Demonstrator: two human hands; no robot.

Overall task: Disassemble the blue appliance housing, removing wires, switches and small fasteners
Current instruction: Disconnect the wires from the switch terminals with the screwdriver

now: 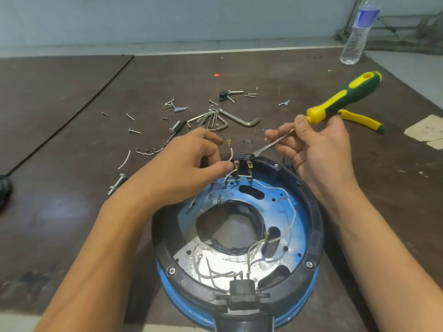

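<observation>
Far to the left, a thin black cable [72, 116] runs diagonally across the dark brown counter [60, 212]. A hex-head bolt [117, 184] lies nearer the middle, with a short cut length of white wire [124, 160] just beyond it. Loose screws [135, 131] are scattered further back, beside a fanned set of hex keys [215, 119].

The left hand [191, 161] reaches over the far rim of the blue housing [302, 219], which sits open side up on the counter, close to the near edge. Its thumb and fingers are curled in and pinch a white wire [231, 155] just above the switch terminals [242, 167] at the housing's far rim.

The right hand [318, 144] grips a screwdriver [342, 99] with a yellow and green handle, fingers wrapped around the shaft below the handle. The flat tip touches the black rim right beside the terminals.

Behind that hand lies a pair of pliers [362, 121] with yellow grips. A clear water bottle [357, 32] stands at the counter's far right edge, and a scrap of paper [426, 130] lies at the right.
</observation>
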